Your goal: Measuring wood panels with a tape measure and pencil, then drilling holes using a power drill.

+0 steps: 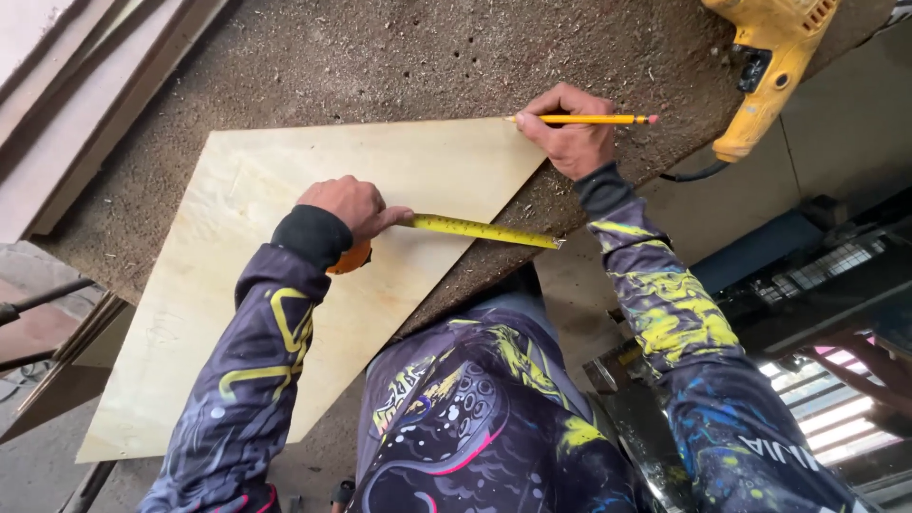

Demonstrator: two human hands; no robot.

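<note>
The left hand (350, 207) presses the yellow tape measure (480, 230) blade flat on the plywood sheet (256, 285), fingers curled over what seems its orange case, mostly hidden. The right hand (570, 133) pinches a yellow pencil (584, 120) at the sheet's far corner. Sawdust-covered workbench (399, 57) lies open beyond; a yellow drill (769, 66), partly cropped, rests well apart.

Plywood sheet, tape measure, pencil on dusty workbench.
Pale plywood sheet (285, 285) lies flat; orange tape measure (353, 258) with yellow blade extended across its edge; yellow pencil (584, 120) at its corner.
</note>
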